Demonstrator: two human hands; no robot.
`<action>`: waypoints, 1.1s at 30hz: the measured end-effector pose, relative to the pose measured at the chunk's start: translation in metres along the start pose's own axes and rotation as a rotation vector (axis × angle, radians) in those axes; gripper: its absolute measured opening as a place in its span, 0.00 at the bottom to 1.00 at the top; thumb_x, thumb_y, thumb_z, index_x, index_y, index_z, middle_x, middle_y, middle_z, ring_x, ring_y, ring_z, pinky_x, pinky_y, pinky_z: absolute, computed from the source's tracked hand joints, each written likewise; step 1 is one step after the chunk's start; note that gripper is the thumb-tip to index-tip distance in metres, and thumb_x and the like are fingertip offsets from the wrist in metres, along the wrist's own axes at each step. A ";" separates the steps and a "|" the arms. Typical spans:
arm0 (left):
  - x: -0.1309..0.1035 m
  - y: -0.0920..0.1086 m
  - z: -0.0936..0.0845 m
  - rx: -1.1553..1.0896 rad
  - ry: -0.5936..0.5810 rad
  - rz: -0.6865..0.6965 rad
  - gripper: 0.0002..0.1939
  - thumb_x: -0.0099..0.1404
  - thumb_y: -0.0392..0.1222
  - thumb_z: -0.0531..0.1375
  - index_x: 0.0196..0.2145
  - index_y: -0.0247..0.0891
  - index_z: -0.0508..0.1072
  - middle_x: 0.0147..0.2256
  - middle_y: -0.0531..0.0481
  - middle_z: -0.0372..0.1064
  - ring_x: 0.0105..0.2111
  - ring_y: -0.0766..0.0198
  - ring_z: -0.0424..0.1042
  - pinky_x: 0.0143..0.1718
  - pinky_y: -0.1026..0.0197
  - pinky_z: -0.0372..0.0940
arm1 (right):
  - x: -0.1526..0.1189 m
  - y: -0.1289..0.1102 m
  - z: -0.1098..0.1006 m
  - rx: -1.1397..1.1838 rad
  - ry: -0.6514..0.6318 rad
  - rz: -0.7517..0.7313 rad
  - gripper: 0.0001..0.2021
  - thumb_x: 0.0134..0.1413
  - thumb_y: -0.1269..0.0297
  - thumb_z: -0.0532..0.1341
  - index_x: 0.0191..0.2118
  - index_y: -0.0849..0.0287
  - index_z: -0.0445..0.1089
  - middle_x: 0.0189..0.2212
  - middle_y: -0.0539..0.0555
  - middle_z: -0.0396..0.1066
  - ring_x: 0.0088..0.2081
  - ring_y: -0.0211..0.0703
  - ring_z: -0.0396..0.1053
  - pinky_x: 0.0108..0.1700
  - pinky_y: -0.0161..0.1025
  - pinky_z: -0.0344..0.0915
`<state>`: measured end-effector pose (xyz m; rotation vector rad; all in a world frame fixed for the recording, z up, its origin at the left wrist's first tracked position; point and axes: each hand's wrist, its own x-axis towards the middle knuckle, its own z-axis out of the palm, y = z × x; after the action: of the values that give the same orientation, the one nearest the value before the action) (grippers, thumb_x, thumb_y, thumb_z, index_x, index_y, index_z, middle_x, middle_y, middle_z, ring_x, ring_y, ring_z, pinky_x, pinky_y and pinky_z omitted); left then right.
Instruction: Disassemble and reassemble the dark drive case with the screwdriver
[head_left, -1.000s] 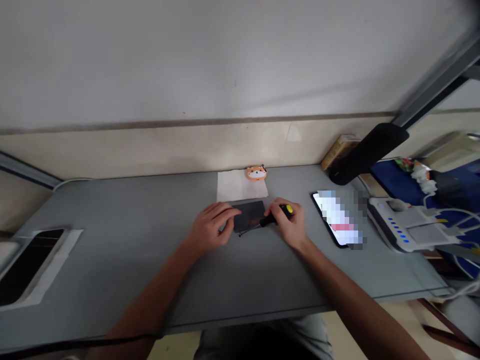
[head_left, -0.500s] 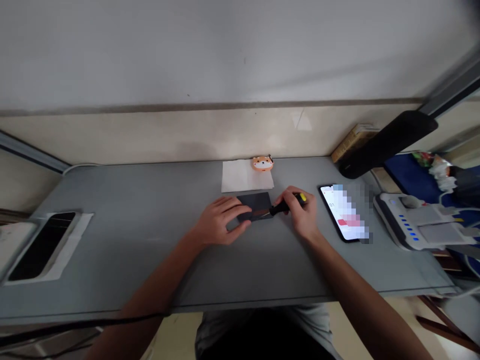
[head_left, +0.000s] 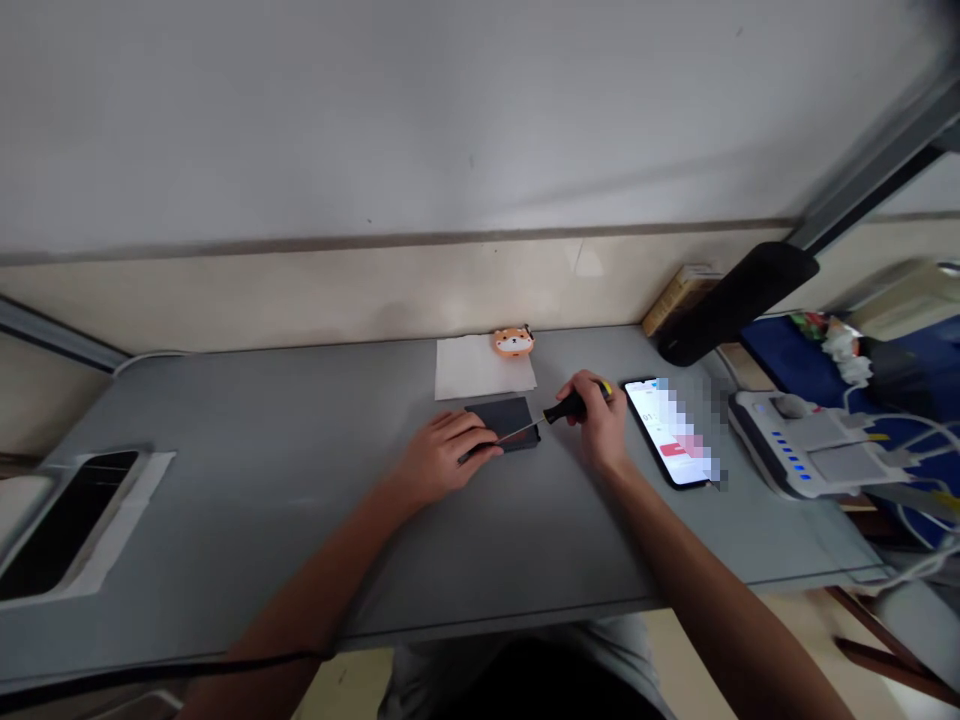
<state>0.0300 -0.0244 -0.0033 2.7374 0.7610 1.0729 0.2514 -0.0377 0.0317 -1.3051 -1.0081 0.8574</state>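
Observation:
A dark, flat rectangular case [head_left: 510, 412] lies on the grey desk in front of me. My left hand [head_left: 450, 452] holds its left side, fingers over the top and thumb close beneath them at the near edge. In my right hand [head_left: 596, 415] is a screwdriver [head_left: 564, 408] with a black and yellow handle. Its thin metal shaft slants left across the case, and the tip is close to my left fingertips. Whether the tip sits in a seam of the case I cannot tell.
Behind the case lies a white paper [head_left: 472, 370] with an orange animal-face pouch [head_left: 514, 342] on it. A lit phone [head_left: 667, 435], a black cylinder [head_left: 739, 300] and a power strip [head_left: 780, 450] stand right. A dark phone [head_left: 71, 520] lies far left.
My left thumb has drawn in toward the fingers. The screwdriver has shifted so that more of its shaft shows, with the handle farther from the case. The whole view has moved slightly.

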 end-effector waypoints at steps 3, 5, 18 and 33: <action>-0.002 -0.001 0.000 -0.010 0.008 0.021 0.13 0.77 0.41 0.56 0.37 0.40 0.78 0.31 0.51 0.75 0.32 0.66 0.75 0.39 0.61 0.70 | 0.001 0.001 -0.001 0.012 0.022 0.016 0.16 0.47 0.51 0.58 0.18 0.55 0.67 0.16 0.48 0.62 0.17 0.36 0.56 0.20 0.37 0.55; -0.003 -0.004 -0.001 -0.046 0.037 -0.014 0.12 0.77 0.42 0.57 0.37 0.40 0.79 0.31 0.50 0.76 0.32 0.65 0.75 0.39 0.61 0.71 | 0.003 0.002 -0.002 0.020 0.039 0.016 0.16 0.47 0.50 0.58 0.18 0.54 0.67 0.15 0.48 0.62 0.17 0.36 0.57 0.20 0.37 0.54; 0.032 -0.079 -0.006 0.051 -0.037 -0.464 0.14 0.73 0.50 0.60 0.35 0.40 0.81 0.34 0.49 0.77 0.30 0.63 0.74 0.36 0.61 0.70 | 0.015 0.007 -0.012 0.120 0.158 0.069 0.16 0.46 0.50 0.61 0.19 0.56 0.69 0.16 0.47 0.63 0.18 0.36 0.57 0.22 0.38 0.55; 0.001 -0.011 -0.008 -0.018 -0.041 -0.507 0.22 0.74 0.49 0.55 0.61 0.40 0.66 0.40 0.46 0.72 0.39 0.56 0.75 0.45 0.53 0.72 | 0.015 -0.002 -0.018 0.046 0.134 0.012 0.17 0.48 0.50 0.60 0.19 0.55 0.68 0.17 0.49 0.65 0.19 0.37 0.58 0.22 0.37 0.56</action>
<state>0.0207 -0.0155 0.0003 2.3386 1.3302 0.8958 0.2728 -0.0304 0.0355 -1.3130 -0.8718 0.7867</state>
